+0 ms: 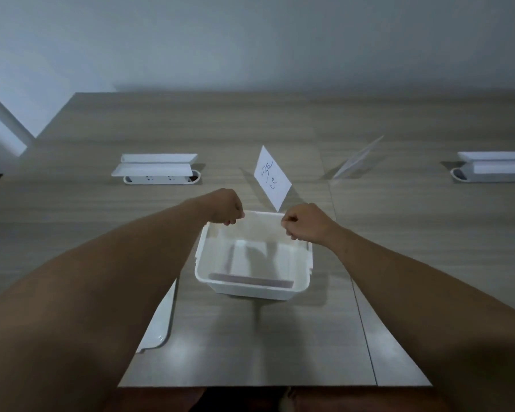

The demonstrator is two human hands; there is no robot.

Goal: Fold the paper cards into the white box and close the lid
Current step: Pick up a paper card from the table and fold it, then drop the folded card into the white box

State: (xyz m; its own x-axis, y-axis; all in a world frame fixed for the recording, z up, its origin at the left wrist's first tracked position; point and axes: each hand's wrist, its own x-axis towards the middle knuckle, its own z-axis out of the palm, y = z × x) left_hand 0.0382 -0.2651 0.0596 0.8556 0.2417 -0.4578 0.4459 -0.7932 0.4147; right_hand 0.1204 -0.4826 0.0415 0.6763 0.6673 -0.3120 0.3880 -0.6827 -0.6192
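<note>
The white box stands open in the middle of the table, with a dark flat strip on its floor by the near wall. My left hand and my right hand are pinched shut over the box's far rim. A pale, blurred paper card stretches between them and hangs into the box. Just behind the box a white card with blue handwriting stands tilted. Another folded card stands further right. The white lid lies left of the box, partly hidden by my left forearm.
Two white pop-up socket units sit in the table, one at the back left and one at the back right. The table's near edge runs just below the box. A pale wall rises behind the table.
</note>
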